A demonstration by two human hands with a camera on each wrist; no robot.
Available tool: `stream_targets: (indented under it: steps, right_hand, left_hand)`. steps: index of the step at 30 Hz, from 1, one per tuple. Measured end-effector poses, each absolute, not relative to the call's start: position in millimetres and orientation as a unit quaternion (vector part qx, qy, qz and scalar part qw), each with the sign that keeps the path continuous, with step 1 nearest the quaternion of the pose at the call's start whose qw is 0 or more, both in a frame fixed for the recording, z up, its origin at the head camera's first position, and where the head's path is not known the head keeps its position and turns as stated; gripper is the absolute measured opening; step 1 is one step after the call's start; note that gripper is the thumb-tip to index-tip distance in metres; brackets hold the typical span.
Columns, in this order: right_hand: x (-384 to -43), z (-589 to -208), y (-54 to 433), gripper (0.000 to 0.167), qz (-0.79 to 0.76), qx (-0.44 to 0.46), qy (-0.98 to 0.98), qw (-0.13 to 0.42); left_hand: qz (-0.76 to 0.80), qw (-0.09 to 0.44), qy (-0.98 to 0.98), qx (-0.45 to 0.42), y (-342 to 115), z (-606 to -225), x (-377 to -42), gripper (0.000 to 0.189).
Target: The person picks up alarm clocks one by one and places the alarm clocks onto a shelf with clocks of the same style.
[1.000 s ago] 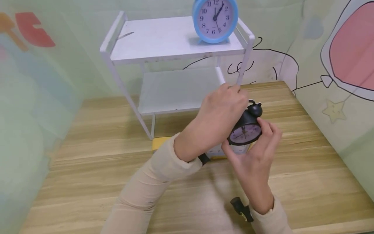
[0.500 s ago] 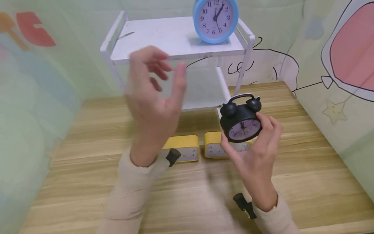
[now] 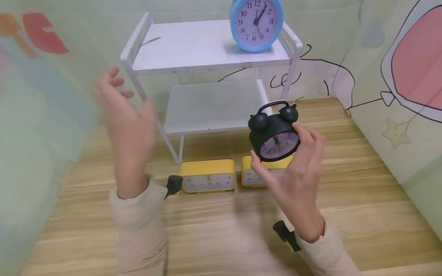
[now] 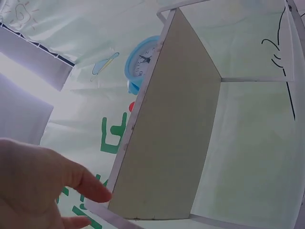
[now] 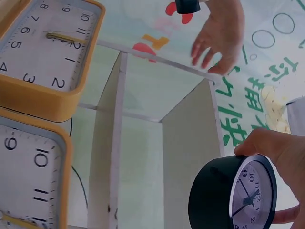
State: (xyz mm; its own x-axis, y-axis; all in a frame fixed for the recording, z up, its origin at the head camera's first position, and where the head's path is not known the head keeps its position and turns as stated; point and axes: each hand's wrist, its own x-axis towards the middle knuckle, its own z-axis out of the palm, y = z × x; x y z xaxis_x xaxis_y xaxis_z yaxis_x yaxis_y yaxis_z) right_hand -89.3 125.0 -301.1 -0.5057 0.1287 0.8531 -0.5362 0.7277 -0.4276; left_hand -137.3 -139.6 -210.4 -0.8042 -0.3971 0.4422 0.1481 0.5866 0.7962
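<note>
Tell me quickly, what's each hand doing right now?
Left hand: open, holding nothing, raised beside the white shelf.
Right hand: holding the black alarm clock.

The shelf (image 3: 193, 46) stands behind two desk clocks (image 3: 208, 179) and the right hand's (image 3: 299, 177) alarm clock (image 3: 271, 129).

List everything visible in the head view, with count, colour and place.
Twin-bell alarm clock: 1, black, in the right grip
Rectangular clocks: 2, yellow, side by side on the tabletop near the rack's base, right one partly hidden
Round clock: 1, light blue, right end of the rack's top tier
Shelf rack: 1, white, on the tabletop
Tabletop: 1, wood-grain brown, beneath
Cartoon backdrop: pale green, behind
Wrist attachments: 2, black, one per wrist
Sleeves: 2, beige
Left grip: 1, raised, holding nothing
Right grip: 1, around the black clock
</note>
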Motion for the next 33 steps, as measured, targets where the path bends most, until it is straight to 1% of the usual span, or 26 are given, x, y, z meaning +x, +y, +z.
stream_targets:
  steps: [2,4,7,11,15,20,22,33]
  right_hand:
    - [-90,-296,122,0.079,0.347,0.140,-0.793,0.480]
    - [-90,-289,119,0.080,0.348,0.152,-0.790,0.481]
    - [-92,-278,114,0.080,0.350,0.168,-0.783,0.486]
    - [-95,-263,106,0.079,0.356,0.184,-0.770,0.497]
    - [-99,-248,98,0.075,0.360,0.198,-0.753,0.514]
    - [-105,-232,88,0.072,0.356,0.220,-0.737,0.531]
    - [-108,-226,84,0.072,0.356,0.230,-0.732,0.534]
    - [-135,-193,57,0.072,0.333,0.262,-0.709,0.564]
  left_hand:
    - [-0.441,0.255,-0.858,0.061,-146,-217,-140,0.064]
    - [-0.435,0.222,-0.872,0.038,-151,-222,-143,0.065]
    - [-0.424,0.203,-0.883,0.005,-155,-230,-146,0.062]
    - [-0.403,0.206,-0.892,-0.014,-159,-236,-148,0.056]
    - [-0.404,0.203,-0.892,-0.005,-161,-238,-148,0.051]
    - [-0.412,0.210,-0.886,-0.002,-164,-242,-151,0.031]
    - [-0.418,0.212,-0.883,-0.006,-165,-244,-153,0.027]
    - [-0.434,0.205,-0.877,-0.013,-169,-246,-155,0.022]
